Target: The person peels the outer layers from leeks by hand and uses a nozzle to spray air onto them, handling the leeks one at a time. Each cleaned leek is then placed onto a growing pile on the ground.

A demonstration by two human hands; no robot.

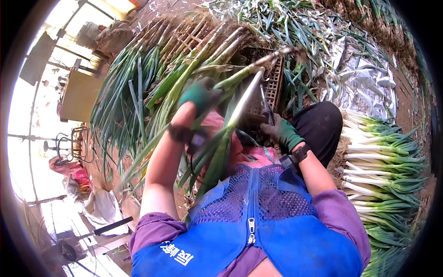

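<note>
My left hand point(199, 96), in a green and dark glove, is closed around a green onion point(240, 76) whose root end points up and right; motion blurs it. A second onion with a clean white stem point(247, 99) lies across the middle, its green leaves hanging toward my lap. My right hand point(282, 131), gloved too, is wrapped round a thin dark tool point(265, 99) beside that white stem. What the tool is, I cannot make out. Behind both hands stands a brown plastic crate point(275, 81).
Untrimmed onions with brown roots point(152, 78) are heaped at the upper left. Cleaned onions point(383, 171) lie in a row at the right. Leaf scraps point(295, 27) and silvery sheeting point(362, 78) cover the ground at the upper right. A fan point(67, 251) is at the lower left.
</note>
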